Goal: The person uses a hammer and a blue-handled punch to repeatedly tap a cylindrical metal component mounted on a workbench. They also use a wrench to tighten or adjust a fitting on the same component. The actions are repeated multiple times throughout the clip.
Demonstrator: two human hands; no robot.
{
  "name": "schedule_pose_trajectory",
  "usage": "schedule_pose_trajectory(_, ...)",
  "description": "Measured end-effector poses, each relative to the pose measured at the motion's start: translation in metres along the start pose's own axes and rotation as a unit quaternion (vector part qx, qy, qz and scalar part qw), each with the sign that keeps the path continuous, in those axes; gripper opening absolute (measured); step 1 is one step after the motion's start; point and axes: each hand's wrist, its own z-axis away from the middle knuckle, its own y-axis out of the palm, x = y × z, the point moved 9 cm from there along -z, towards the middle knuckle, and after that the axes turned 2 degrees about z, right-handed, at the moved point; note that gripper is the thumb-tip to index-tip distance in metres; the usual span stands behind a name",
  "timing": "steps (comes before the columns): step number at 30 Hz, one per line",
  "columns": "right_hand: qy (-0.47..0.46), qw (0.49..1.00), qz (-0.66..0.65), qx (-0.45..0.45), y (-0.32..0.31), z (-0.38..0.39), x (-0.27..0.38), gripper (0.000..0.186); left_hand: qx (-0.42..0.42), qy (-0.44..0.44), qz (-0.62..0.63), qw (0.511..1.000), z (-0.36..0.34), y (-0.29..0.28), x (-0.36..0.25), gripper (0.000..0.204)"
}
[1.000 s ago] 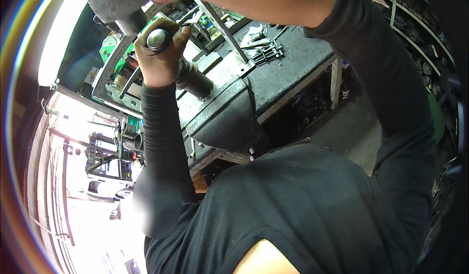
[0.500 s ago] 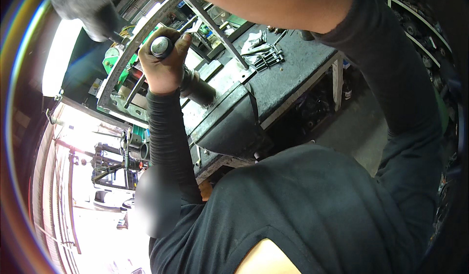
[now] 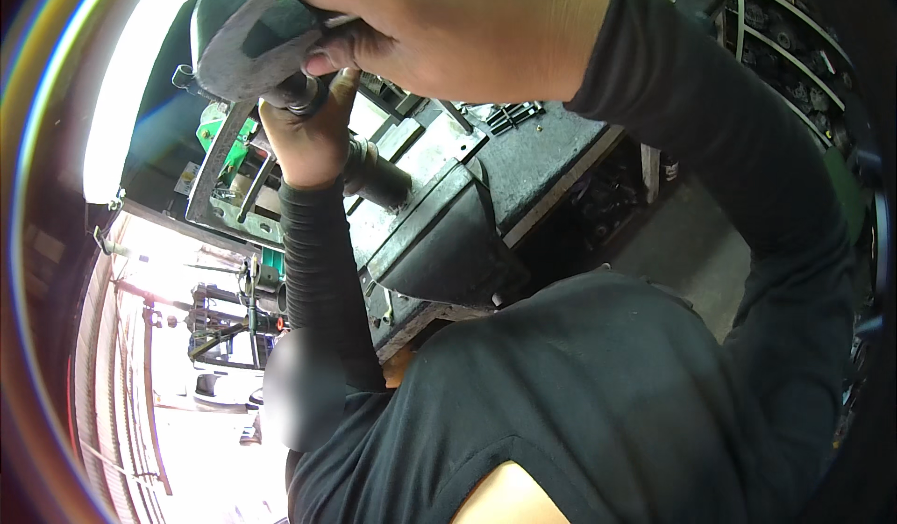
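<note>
Bright light fills the workshop's left side, where a tube lamp point(image 3: 140, 85) glows above pale upright slats point(image 3: 89, 337). To their right is a black-framed apparatus point(image 3: 224, 328), and above it a green part point(image 3: 224, 136) beside a metal frame.

At upper left centre is a heavy grey object point(image 3: 252, 57) with a broad, curved face, a dark recess and a worn, matte surface. It sits at the upper end of a dark round bar point(image 3: 304, 96); contact between the two cannot be confirmed. Left hand point(image 3: 308, 145): fingers wrapped around the bar. Just right of this hand, a dark ribbed cylinder point(image 3: 381, 180) rests at an angle on a pale plate point(image 3: 437, 141). Right hand point(image 3: 458, 28): closed on the edge of the grey object, thumb beneath.

Further right, a black flap point(image 3: 453, 244) hangs over the edge of the dark bench point(image 3: 551, 145); loaded shelving point(image 3: 794, 85) lines the far right.

Change from half a second earlier: the grey object was at the upper left corner, clear of the bar, whose round end face was exposed. It now covers that face. The left hand remains wrapped around the bar.
</note>
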Motion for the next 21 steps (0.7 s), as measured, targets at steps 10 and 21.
schedule_pose_trajectory(10,0.043,0.996,-0.039,0.073,0.002,0.004,-0.008,0.031,-0.032,-0.030,0.047,0.998,0.002,-0.002,0.005,0.010)
schedule_pose_trajectory(21,0.054,0.998,0.042,0.003,-0.024,0.010,0.005,0.022,0.007,-0.083,0.014,0.996,0.007,-0.006,0.025,0.009)
